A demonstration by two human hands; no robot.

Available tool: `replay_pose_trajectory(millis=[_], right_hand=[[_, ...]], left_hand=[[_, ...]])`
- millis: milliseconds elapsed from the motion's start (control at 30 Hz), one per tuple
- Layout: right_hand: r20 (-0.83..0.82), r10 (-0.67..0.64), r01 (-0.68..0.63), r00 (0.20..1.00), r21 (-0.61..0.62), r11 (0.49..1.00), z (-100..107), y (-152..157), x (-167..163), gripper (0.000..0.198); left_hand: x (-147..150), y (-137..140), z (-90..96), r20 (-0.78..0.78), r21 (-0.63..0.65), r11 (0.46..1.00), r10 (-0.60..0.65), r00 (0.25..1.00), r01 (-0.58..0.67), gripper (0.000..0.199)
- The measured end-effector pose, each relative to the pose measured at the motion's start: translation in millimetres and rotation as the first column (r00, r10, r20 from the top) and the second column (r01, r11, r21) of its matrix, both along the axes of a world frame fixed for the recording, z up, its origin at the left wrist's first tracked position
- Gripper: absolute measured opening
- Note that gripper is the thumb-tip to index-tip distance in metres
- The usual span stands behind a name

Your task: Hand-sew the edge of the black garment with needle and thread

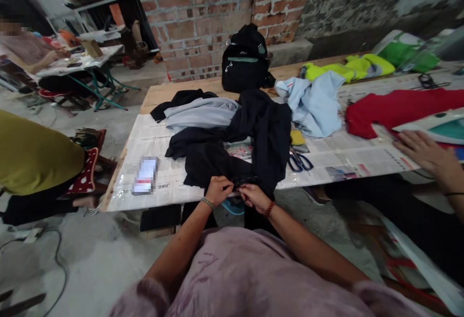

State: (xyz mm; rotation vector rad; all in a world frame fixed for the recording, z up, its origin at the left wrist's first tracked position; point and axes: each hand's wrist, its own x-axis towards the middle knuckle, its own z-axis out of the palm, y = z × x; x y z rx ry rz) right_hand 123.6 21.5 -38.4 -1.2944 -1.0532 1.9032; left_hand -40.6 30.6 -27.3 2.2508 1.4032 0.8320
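Note:
A black garment with a grey lining lies spread on the newspaper-covered table. At the table's front edge my left hand pinches the garment's edge with thumb and fingers. Just beside it, my right hand is closed on the same black cloth. Whether something small, such as a needle, is between the fingertips I cannot make out. To the right of the garment lie blue-handled scissors, near a yellow piece.
A phone lies at the table's left. Behind stands a black backpack. On the right are light-blue cloth, a red garment, an iron and a co-worker's hand. Other people sit at the left.

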Motion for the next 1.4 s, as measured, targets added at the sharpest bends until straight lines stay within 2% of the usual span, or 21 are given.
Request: replay_pose_trajectory(millis=[267,467,733,933,1033,1133,1267,1400], right_hand=[[0.107,0.038,-0.040,0.994,0.014,0.999,11,1,-4,0.015],[0.196,0.019,-0.028,0.980,0.045,0.999,12,2,-9,0.024],[0.098,-0.037,0.038,0.994,-0.016,0.999,10,0,-13,0.012],[0.080,-0.075,0.077,0.994,-0.023,0.997,15,-2,-14,0.013],[0.118,-0.008,0.008,0.993,0.006,1.000,18,-2,-11,0.013],[0.231,0.131,-0.145,0.964,0.044,0.988,20,1,-6,0.018],[0.358,0.258,-0.303,0.897,0.074,0.950,21,7,-1,0.018],[0.399,0.298,-0.359,0.867,0.084,0.930,22,10,0,0.014]], left_hand=[[2,-1,-0.4,-0.073,0.046,0.999,-0.005,0.997,0.008,0.009],[4,-3,0.0,-0.116,0.046,0.999,0.029,0.993,-0.023,0.011],[10,-2,-6.4,-0.087,0.051,0.985,0.166,0.982,-0.162,0.010],[12,0,-5.7,-0.067,0.039,0.977,0.212,0.975,-0.210,0.011],[9,0,-3.9,-0.026,0.025,0.987,0.162,0.986,-0.162,0.011],[6,-1,-2.4,0.013,0.021,0.997,0.079,0.997,-0.079,0.012],[5,-2,-1.5,0.013,0.021,0.996,0.083,0.996,-0.084,0.011],[5,-3,-2.5,0.003,0.028,0.996,0.080,0.997,-0.080,0.011]])
